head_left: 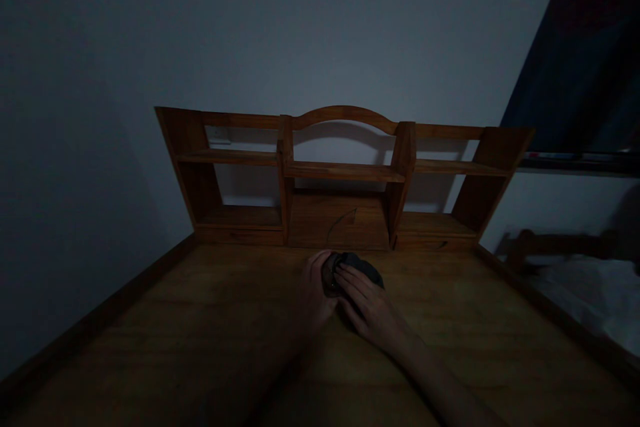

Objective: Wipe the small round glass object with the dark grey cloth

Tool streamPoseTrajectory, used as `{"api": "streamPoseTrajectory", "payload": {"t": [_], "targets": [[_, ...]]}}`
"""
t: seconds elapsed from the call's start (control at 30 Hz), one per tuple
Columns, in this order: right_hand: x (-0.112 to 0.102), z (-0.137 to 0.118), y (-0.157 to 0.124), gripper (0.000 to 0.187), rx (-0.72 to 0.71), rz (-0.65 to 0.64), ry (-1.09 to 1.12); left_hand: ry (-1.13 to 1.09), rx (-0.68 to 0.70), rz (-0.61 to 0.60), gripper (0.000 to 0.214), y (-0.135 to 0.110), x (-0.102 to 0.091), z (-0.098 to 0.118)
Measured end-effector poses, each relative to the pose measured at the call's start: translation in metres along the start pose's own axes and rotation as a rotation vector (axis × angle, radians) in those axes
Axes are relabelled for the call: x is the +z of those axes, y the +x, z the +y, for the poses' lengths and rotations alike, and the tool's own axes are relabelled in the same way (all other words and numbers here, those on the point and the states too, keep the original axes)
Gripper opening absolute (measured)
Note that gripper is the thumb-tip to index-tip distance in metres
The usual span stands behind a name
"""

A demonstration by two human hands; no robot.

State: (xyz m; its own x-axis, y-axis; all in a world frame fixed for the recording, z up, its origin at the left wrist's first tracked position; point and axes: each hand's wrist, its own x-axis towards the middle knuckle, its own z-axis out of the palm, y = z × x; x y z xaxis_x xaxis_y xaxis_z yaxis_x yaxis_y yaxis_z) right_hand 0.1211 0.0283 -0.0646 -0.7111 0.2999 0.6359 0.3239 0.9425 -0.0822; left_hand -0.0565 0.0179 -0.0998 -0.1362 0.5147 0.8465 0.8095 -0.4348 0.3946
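In the dim light, a dark rounded object (369, 268) with a brownish, slightly shiny left part is between my hands over the desk; I cannot make out its kind. My left hand (316, 290) curls round its left side, thumb side toward the right hand. My right hand (364, 300) lies over its front and top, the fingers bent onto it and pointing up and left. Both hands touch the object and hide much of it. A thin dark line, perhaps a cord (340, 220), shows behind it against the shelf's middle panel.
The wooden desk (225, 300) carries a shelf unit (345, 172) with several compartments along its back edge. A pale wall (300, 27) rises behind it. At the right are a dark window or curtain (585, 60) and pale cloth (590, 293) beside a wooden frame.
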Motion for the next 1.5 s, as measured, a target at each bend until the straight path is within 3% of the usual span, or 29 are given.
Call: {"api": "streamPoseTrajectory", "payload": {"t": [0.2, 0.6, 0.9, 1.03, 1.5], "targets": [[0.003, 0.000, -0.002, 0.052, -0.026, 0.078, 0.000, -0.017, 0.026, -0.016, 0.063, 0.001, -0.008, 0.008], [0.014, 0.015, -0.006, 0.061, -0.079, 0.046, -0.002, 0.004, 0.110, -0.002, 0.062, 0.001, -0.010, 0.007], [0.013, 0.017, -0.010, 0.042, -0.011, 0.183, 0.040, 0.009, 0.084, -0.052, 0.065, 0.001, -0.014, 0.015], [0.011, 0.019, -0.012, 0.039, -0.045, 0.229, 0.109, 0.017, 0.091, -0.072, 0.067, 0.002, -0.015, 0.015], [0.002, 0.017, -0.011, 0.043, -0.064, 0.160, 0.074, -0.006, 0.079, -0.164, 0.061, -0.001, -0.013, 0.010]]}}
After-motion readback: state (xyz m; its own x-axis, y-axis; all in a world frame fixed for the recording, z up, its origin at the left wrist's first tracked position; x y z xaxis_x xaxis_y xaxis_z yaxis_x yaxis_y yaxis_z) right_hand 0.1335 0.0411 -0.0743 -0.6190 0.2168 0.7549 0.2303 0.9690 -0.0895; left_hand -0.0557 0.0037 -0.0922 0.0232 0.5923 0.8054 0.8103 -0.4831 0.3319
